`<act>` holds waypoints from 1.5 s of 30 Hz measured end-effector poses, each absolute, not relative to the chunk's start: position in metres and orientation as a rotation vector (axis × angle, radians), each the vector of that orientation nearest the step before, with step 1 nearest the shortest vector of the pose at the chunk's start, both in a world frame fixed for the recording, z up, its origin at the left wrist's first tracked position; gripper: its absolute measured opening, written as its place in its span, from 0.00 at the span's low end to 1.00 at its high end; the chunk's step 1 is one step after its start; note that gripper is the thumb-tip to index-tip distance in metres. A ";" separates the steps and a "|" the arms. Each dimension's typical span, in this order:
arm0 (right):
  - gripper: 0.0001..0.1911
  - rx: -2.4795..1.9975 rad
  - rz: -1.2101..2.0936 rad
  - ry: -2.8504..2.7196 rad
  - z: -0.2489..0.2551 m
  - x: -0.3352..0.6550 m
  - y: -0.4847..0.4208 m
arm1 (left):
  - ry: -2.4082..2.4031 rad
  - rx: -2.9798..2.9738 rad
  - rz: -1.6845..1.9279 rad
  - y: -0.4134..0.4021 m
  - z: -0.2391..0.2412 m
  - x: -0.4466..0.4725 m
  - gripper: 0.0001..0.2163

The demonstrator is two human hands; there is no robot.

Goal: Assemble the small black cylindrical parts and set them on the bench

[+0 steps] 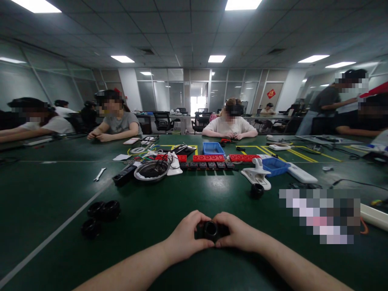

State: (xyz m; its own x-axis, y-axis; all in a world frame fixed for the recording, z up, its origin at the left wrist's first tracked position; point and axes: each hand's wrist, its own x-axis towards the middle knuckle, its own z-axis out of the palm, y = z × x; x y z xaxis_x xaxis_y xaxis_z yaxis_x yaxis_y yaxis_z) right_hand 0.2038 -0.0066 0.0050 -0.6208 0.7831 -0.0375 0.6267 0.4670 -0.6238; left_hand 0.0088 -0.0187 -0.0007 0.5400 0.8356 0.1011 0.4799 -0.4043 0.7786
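Observation:
Just in front of me, a small black ring-shaped part (205, 230) with a round hole is held between both hands, its opening facing me. My left hand (188, 234) is closed on its left side, thumb below and fingers above. From the right, my right hand (235, 232) grips the same part in a similar pinch, and the fingertips of both hands almost meet. Several like black rings (110, 210) lie grouped to the left of my left arm. Another black ring (257, 190) sits farther off, beside a white clip-on base (256, 176).
Across the green table (145, 226) stand red socket strips (208, 158), a black strip (209, 165), blue trays (214, 148), a round metal dish (151, 178) and a white stand (174, 165). A wrench (100, 174) lies left. Several people sit around; a blurred patch covers the right.

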 end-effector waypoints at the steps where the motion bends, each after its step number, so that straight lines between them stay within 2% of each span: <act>1: 0.15 -1.235 0.869 -2.453 0.003 0.203 -0.007 | 1.075 2.062 0.644 -0.019 -0.001 0.010 0.16; 6: 0.18 -1.436 0.638 -2.416 -0.004 0.191 -0.013 | 1.203 1.988 0.738 -0.024 -0.006 0.016 0.16; 10: 0.15 -1.544 0.351 -2.419 -0.007 0.183 -0.019 | 1.267 1.948 0.798 -0.025 -0.010 0.018 0.15; 12: 0.18 -1.534 0.303 -2.428 -0.006 0.183 -0.020 | 1.258 1.972 0.795 -0.023 -0.009 0.017 0.15; 16: 0.27 -1.320 0.544 -2.493 0.003 0.194 -0.016 | 1.137 2.042 0.723 -0.018 -0.003 0.011 0.16; 22: 0.14 -1.081 0.859 -2.556 0.009 0.207 -0.006 | 0.979 2.042 0.657 -0.015 0.002 0.007 0.17; 26: 0.14 -1.091 0.843 -2.531 0.005 0.206 -0.004 | 0.996 2.054 0.654 -0.016 0.001 0.007 0.17; 32: 0.18 -1.220 0.760 -2.478 -0.002 0.203 -0.005 | 1.000 2.059 0.667 -0.018 0.001 0.008 0.16; 41: 0.23 -1.528 0.339 -2.403 -0.008 0.185 -0.015 | 1.218 2.001 0.799 -0.020 -0.011 0.015 0.17; 45: 0.29 -1.377 0.512 -2.473 0.000 0.192 -0.013 | 1.142 2.046 0.749 -0.016 -0.006 0.012 0.16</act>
State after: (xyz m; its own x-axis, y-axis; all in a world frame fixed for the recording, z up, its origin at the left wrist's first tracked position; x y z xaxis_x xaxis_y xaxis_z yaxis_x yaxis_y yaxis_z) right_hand 0.1915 -0.0132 -0.0003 -0.5147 0.8554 0.0576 0.7624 0.4874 -0.4257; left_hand 0.0121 -0.0165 -0.0061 0.4523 0.8779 0.1574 0.4945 -0.3937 0.7749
